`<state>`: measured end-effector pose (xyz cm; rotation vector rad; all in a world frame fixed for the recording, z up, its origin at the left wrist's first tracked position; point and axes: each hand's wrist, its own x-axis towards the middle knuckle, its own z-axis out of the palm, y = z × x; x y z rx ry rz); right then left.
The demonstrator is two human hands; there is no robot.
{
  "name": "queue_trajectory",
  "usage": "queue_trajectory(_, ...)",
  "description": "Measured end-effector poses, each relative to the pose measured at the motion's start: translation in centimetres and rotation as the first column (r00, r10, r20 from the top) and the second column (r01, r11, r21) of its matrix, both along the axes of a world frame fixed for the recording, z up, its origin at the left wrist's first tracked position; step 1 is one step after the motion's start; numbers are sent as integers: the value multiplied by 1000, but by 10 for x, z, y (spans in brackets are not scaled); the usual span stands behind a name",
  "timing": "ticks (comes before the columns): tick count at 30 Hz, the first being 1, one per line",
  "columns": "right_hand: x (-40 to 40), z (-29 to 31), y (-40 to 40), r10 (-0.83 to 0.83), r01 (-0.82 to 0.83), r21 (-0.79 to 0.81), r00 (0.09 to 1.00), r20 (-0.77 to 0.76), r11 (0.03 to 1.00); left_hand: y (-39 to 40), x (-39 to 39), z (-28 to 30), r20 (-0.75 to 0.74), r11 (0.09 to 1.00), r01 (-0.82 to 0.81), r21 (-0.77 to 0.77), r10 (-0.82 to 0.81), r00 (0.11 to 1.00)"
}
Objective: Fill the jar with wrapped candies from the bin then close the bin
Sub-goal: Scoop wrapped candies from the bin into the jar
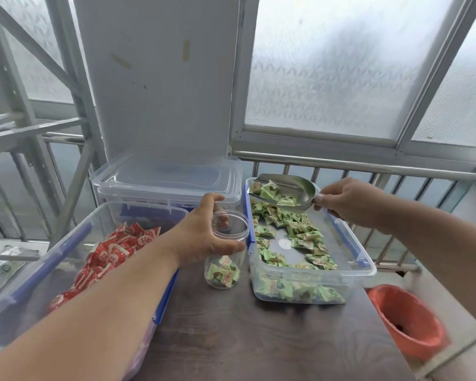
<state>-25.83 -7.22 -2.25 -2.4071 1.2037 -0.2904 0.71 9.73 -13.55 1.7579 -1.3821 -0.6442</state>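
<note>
Clear plastic jar stands on the counter holding three green candies, left hand gripping it. Right hand, grip pinching one metal scoop, hovers over the open bin.

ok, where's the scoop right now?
Head view, right of centre: the metal scoop is held by the right hand over the far end of the green-candy bin, loaded with candies.

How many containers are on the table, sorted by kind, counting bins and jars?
Open clear bins: 2, the green candy bin and the red candy bin.
Lidded clear bins: 1, the closed bin at the back.
Clear jars: 1, the jar under the left hand.
Total: 4
</note>
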Motion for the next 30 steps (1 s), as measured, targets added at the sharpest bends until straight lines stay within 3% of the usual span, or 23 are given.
queue_trajectory(6, 25, 34, 28, 180, -279, -266, 922, -344, 923, 2, -1, 1, 35, 1000, -13, 5, 13, 999)
queue_trajectory(10, 46, 50, 44, 153, -381, -354, 835, -528, 854, 2, -1, 2, 59, 1000, -16, 11, 16, 998)
queue_trajectory(15, 66, 72, 57, 91, -459, -432, 760, -643, 776, 4, -2, 4, 32, 1000, -12, 7, 12, 999)
queue_trajectory(21, 71, 79, 53, 45, -436, -498, 785, -618, 750, 3, 0, 2, 20, 1000, -11, -3, 11, 1000)
queue_trajectory(26, 61, 68, 39, 22, -284, -439, 858, -513, 852, 3, 0, 0, -12, 1000, 2, -15, -3, 1000)
queue_trajectory(28, 55, 54, 27, -41, -211, -407, 847, -530, 889, 3, 1, 0, 1, 1000, -1, -17, 1, 1000)
queue_trajectory(30, 46, 34, 12, -95, -65, -266, 832, -547, 962, 4, 0, 0, 5, 1000, -2, -22, 2, 1000)
